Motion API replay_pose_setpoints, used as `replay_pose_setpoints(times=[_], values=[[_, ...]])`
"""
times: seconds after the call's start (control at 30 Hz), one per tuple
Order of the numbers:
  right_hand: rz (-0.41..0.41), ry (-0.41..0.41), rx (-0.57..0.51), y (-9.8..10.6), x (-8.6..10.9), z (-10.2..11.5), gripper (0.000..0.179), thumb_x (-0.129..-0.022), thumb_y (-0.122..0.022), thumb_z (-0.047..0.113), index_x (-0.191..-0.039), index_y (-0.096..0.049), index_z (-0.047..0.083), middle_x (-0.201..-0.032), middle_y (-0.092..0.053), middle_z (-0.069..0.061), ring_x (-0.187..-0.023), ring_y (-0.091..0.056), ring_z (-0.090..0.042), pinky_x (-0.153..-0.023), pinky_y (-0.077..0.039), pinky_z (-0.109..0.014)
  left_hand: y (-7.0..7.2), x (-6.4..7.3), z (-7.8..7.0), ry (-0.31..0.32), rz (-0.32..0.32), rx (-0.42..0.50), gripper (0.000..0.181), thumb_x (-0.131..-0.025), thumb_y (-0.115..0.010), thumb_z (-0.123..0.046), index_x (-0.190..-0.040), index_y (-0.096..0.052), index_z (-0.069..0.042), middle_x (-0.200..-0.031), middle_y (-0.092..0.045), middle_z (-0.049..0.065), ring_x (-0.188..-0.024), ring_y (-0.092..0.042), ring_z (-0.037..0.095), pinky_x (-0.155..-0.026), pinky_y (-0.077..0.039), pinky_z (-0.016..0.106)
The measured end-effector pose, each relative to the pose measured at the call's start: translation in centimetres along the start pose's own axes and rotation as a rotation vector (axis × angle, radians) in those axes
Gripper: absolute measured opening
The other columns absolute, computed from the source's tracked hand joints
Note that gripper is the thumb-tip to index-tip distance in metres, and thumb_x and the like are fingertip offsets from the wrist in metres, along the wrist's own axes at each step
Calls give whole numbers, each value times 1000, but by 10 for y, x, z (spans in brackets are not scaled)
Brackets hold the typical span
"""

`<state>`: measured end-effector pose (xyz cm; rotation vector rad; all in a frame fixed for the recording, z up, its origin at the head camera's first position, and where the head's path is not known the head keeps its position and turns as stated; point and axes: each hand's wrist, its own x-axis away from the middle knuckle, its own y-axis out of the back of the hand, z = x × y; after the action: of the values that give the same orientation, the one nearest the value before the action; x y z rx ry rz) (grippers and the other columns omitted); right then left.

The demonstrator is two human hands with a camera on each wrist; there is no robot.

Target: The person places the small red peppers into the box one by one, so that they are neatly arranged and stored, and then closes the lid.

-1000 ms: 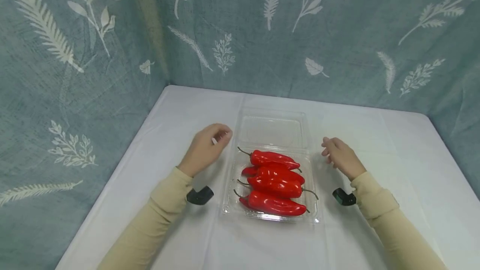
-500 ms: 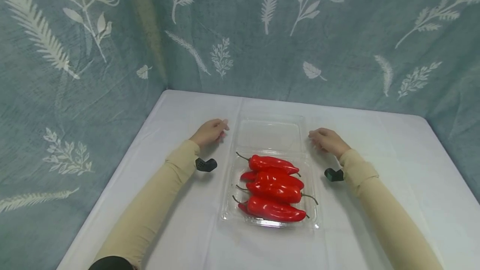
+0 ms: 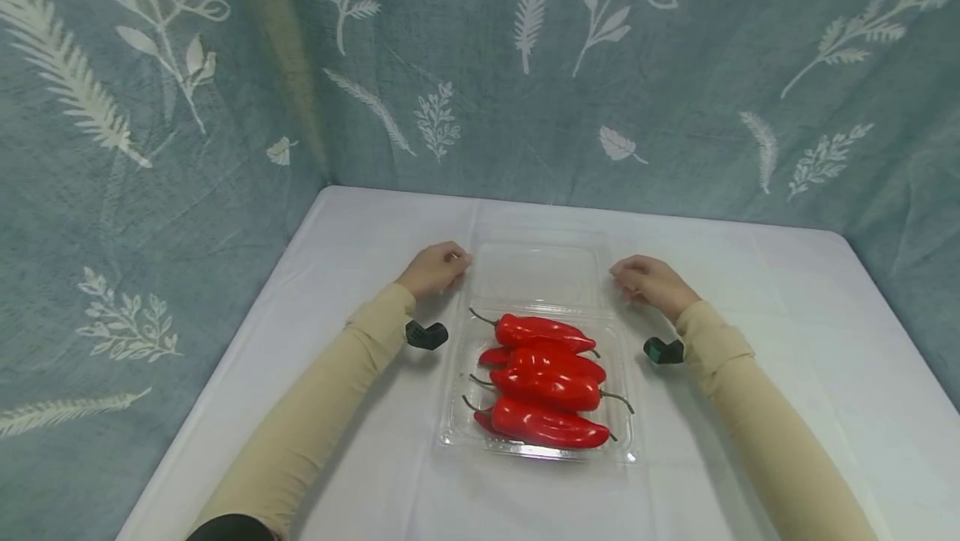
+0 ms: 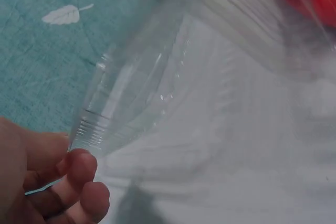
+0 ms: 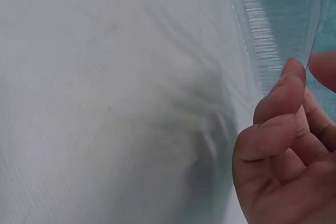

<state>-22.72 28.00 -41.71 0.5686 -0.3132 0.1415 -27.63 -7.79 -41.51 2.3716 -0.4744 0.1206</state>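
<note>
A hinged clear plastic clamshell container [image 3: 450, 428] lies open on the table with several red peppers [image 3: 551, 387] in its near half. The see-through lid [image 3: 536, 270] is spread out at the far side. My left hand [image 3: 437, 268] pinches the lid's left edge between thumb and fingertips, as the left wrist view shows. At the right edge is my right hand [image 3: 654, 283]; in the right wrist view the rim of the lid [image 5: 268, 30] sits between index fingertip and thumb, with the other fingers curled.
A white cloth [image 3: 750, 316] covers the table. A patterned green curtain [image 3: 480, 66] hangs behind the table and along its left side. Black wrist devices [image 3: 426, 335] show below both hands.
Both hands have moved forward and inward, from hovering beside the container to the two side edges of its lid. The peppers stay put within the container. The head view has tilted slightly.
</note>
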Motion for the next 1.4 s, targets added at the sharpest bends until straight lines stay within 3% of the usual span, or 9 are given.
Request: replay_pose_setpoints(times=[0.13, 0.3, 0.53, 0.77, 1.0, 1.17, 1.3, 1.4], values=[[-13, 16, -19, 3, 6, 0, 42, -99, -48, 30, -129, -52, 1, -116, -54, -16, -99, -53, -25, -85, -47, -32, 2, 3, -8, -5, -24, 27, 30, -100, -47, -33, -112, -60, -8, -90, -61, 10, -71, -55, 19, -60, -43, 28], [-51, 89, -66, 11, 20, 9, 43, -99, -48, 33, -128, -51, 1, -122, -51, -16, -98, -53, -23, -82, -48, -27, 10, 10, -20, -52, -73, 66, 29, -99, -52, -32, -114, -61, -9, -100, -63, 12, -85, -63, 26, -71, -48, 31], [-133, 180, -109, 24, 48, 33, 44, -95, -55, 44, -121, -53, 8, -101, -50, -6, -82, -50, -17, -77, -45, -31, 35, 27, -43, -135, -127, 100, 28, -98, -53, -34, -118, -60, -15, -101, -62, 9, -88, -62, 25, -77, -49, 36], [-181, 250, -86, 31, 87, 52, 36, -96, -55, 41, -120, -55, 14, -85, -49, -1, -74, -49, -19, -75, -42, -31, 52, 58, -67, -225, -175, 158, 28, -99, -50, -30, -120, -61, -15, -97, -62, 11, -80, -58, 22, -74, -45, 36], [-232, 364, -12, 23, 135, 58, 25, -99, -51, 22, -120, -57, 12, -78, -51, -2, -71, -51, -19, -75, -40, -28, 49, 98, -78, -332, -247, 180, 21, -96, -45, -12, -106, -63, -14, -87, -59, 8, -75, -57, 21, -70, -46, 35], [-266, 335, 3, 5, 167, 52, 22, -99, -49, 19, -117, -57, 9, -80, -52, -2, -74, -51, -18, -71, -40, -28, 43, 125, -74, -358, -220, 155, 22, -94, -45, -8, -97, -65, -15, -85, -60, 8, -73, -56, 20, -67, -46, 35], [-236, 242, 8, -10, 188, 46, 25, -102, -43, 21, -119, -58, 11, -97, -57, -1, -84, -53, -16, -73, -42, -28, 36, 147, -66, -315, -171, 152, 24, -94, -42, -6, -93, -65, -14, -79, -58, 5, -71, -55, 20, -67, -44, 34], [-188, 169, -49, -18, 201, 40, 29, -103, -40, 23, -122, -58, 11, -107, -58, 0, -92, -52, -16, -73, -46, -29, 31, 160, -60, -255, -126, 159, 28, -95, -38, -6, -91, -65, -13, -76, -58, 4, -72, -57, 21, -72, -43, 35]])
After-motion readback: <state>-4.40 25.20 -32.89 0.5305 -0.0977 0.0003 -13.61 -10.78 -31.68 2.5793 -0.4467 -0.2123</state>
